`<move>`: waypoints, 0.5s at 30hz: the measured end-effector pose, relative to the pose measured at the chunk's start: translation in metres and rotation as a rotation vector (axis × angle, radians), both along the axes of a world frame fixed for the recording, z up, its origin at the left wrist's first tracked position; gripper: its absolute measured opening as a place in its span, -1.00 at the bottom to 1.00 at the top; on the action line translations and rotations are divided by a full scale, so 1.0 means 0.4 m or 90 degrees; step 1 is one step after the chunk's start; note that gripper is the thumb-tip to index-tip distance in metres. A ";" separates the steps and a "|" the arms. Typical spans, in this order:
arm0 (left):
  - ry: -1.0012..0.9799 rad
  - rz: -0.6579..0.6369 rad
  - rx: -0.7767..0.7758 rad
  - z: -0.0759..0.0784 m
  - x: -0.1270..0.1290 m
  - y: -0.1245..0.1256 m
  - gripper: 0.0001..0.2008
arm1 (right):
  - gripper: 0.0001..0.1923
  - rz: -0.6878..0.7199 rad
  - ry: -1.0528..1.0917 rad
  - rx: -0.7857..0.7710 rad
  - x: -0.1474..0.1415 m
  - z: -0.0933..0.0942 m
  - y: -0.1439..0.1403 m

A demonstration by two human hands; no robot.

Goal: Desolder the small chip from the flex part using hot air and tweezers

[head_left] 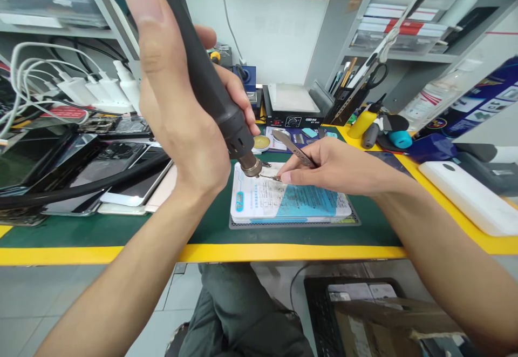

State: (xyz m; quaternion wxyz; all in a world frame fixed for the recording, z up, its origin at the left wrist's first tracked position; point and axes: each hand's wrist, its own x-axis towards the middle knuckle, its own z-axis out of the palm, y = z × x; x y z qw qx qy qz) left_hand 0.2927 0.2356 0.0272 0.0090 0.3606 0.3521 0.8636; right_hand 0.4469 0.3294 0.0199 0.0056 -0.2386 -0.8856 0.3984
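Your left hand grips the black hot-air wand; your right hand pinches metal tweezers over the white pad, near the mat's yellow edge.

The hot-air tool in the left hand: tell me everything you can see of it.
The hot-air tool is a long dark wand with a matt, plastic-looking handle that ends in a short round metal nozzle. The left hand grips it around the middle, thumb up along the body. It is tilted, nozzle pointing down and to the right, just above the top left corner of the white and blue pad on the green mat. Its upper end runs out of the picture. The nozzle sits close to the tweezers.
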 end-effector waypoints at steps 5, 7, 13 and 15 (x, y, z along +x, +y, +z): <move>-0.004 0.002 -0.008 0.001 0.004 -0.019 -0.34 | -0.73 0.021 0.053 0.030 -0.001 -0.013 -0.008; 0.019 -0.026 -0.036 -0.001 0.000 -0.034 -0.35 | -0.71 0.029 0.056 0.029 -0.001 -0.015 -0.009; 0.025 -0.034 -0.018 -0.004 -0.003 -0.028 -0.33 | -0.67 0.019 0.008 0.004 -0.002 -0.010 -0.004; 0.011 -0.014 0.014 -0.003 -0.003 -0.020 -0.31 | -0.66 0.025 0.007 -0.003 -0.003 -0.010 -0.002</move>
